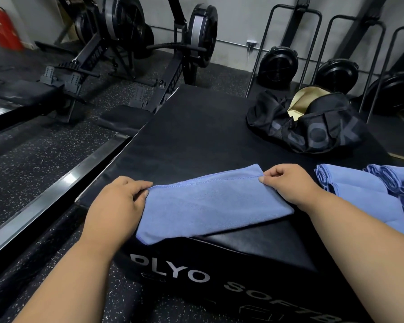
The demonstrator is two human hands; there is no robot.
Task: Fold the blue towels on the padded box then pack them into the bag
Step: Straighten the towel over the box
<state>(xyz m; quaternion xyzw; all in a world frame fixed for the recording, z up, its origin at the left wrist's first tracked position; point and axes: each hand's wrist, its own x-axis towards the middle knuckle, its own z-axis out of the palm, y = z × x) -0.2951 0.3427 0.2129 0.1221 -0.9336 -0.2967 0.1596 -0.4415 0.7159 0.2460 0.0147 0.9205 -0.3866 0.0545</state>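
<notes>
Hands work on a blue towel (210, 203) that lies folded in a long strip on the near part of the black padded box (196, 136). The left hand (117, 203) pinches the far left corner of the towel between thumb and fingers, and the right hand (289, 183) pinches the far right corner in the same way, so the stitched far edge runs between the two hands. The near left corner of the towel hangs a little over the front edge of the box, above white letters that read "PLYO SOFTB" on its front side.

More blue towels (364, 194) lie on the box at the right of the person, just beside the right forearm; some of them look rolled or loosely folded, and a darker blue part shows at the far right border. A black duffel bag (313, 127) sits on the far right corner of the box, well apart from the towel in the hands. It is open, with a pale yellow lining visible inside.

Rowing machines (135, 38) stand on the speckled rubber floor (33, 159) behind and left of the box. A red object (2, 24), blurred, stands in the far left corner.
</notes>
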